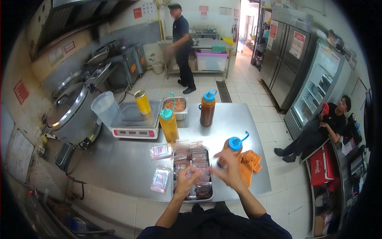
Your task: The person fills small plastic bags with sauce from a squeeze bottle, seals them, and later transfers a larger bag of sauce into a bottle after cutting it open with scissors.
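Over a metal tray (212, 191), my left hand (187, 181) has its fingertips pinched together on what looks like a small clear plastic bag, partly hidden by the fingers. My right hand (229, 170) is blurred, its thumb and fingers spread apart beside the tray, with nothing visible in them. Rows of small clear bags of dark red-brown sauce (203, 186) fill the tray. Left of it lie two packs of clear plastic bags, a nearer pack (160, 179) and a farther pack (160, 151). Behind my right hand stands a blue-capped squeeze bottle (235, 144), partly covered by the hand.
An orange cloth (250, 162) lies at right. Beyond the tray stand a yellow sauce bottle (169, 127), a brown sauce bottle (207, 110), a digital scale (135, 131) bearing a yellow can (142, 102), and a plastic jug (105, 106). One person (182, 44) stands across the kitchen; another person (331, 119) sits at right.
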`<action>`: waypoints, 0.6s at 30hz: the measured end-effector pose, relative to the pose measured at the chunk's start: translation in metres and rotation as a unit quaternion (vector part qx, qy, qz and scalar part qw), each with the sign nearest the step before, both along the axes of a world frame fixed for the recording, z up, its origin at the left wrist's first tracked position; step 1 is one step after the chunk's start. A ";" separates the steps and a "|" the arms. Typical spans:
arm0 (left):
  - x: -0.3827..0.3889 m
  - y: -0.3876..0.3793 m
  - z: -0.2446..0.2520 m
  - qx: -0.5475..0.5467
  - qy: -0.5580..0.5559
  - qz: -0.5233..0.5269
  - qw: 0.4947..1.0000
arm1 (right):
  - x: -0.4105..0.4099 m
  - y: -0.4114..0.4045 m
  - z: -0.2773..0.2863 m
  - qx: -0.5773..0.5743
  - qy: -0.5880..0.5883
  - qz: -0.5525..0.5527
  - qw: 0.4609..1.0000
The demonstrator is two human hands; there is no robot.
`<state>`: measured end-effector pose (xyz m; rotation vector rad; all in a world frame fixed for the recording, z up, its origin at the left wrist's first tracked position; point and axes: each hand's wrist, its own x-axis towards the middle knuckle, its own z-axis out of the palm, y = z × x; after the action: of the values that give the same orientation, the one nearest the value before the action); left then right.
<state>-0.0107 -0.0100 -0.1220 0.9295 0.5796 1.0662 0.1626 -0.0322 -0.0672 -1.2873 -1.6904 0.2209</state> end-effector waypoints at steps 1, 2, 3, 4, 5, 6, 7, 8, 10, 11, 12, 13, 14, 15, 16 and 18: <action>0.001 0.001 0.003 0.000 0.023 0.005 1.000 | -0.007 -0.004 0.005 -0.057 0.018 0.068 0.996; 0.002 0.000 0.006 -0.002 0.047 0.005 0.999 | -0.006 -0.005 0.004 -0.053 0.019 0.063 0.996; 0.000 0.003 0.013 0.013 0.052 -0.041 0.998 | -0.003 -0.004 0.000 -0.187 0.064 0.115 0.973; -0.002 0.005 0.014 0.017 0.054 -0.045 0.997 | -0.001 -0.002 -0.004 -0.318 0.108 0.165 0.927; -0.004 0.007 0.015 0.030 0.065 -0.067 0.995 | 0.000 0.000 -0.009 -0.293 0.209 0.195 0.912; -0.005 0.010 0.016 0.042 0.076 -0.090 0.992 | 0.003 0.003 -0.014 -0.290 0.209 0.195 0.913; -0.004 0.012 0.018 0.046 0.076 -0.091 0.992 | 0.007 0.005 -0.019 -0.273 0.188 0.203 0.921; -0.003 0.011 0.019 0.095 0.135 -0.073 0.983 | 0.009 0.007 -0.020 -0.260 0.166 0.212 0.927; 0.000 0.012 0.019 0.146 0.193 -0.055 0.969 | 0.008 0.010 -0.013 -0.209 0.086 0.099 0.969; 0.001 0.011 0.017 0.228 0.290 0.029 0.929 | 0.007 0.010 -0.010 -0.156 0.005 -0.018 0.988; 0.002 0.011 0.014 0.304 0.380 0.112 0.866 | 0.006 0.011 -0.012 -0.156 0.005 -0.019 0.988; 0.006 0.013 0.009 0.306 0.379 0.111 0.866 | 0.004 0.013 -0.015 -0.140 0.008 -0.048 0.989; 0.009 0.016 0.001 0.297 0.385 0.163 0.858 | -0.001 0.011 -0.018 -0.124 0.013 -0.078 0.989; 0.012 0.020 -0.004 0.286 0.392 0.222 0.846 | -0.010 0.008 -0.015 -0.122 0.013 -0.074 0.990; 0.014 0.020 -0.004 0.286 0.393 0.226 0.845 | -0.022 -0.001 -0.010 -0.110 0.063 -0.075 0.989; 0.023 0.009 0.004 0.342 0.361 0.306 0.811 | -0.029 -0.014 -0.009 -0.096 0.113 -0.087 0.985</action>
<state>0.0128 -0.0012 -0.1176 1.9091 1.2232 1.5399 0.1338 -0.0459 -0.0765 -1.4836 -1.3829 0.4180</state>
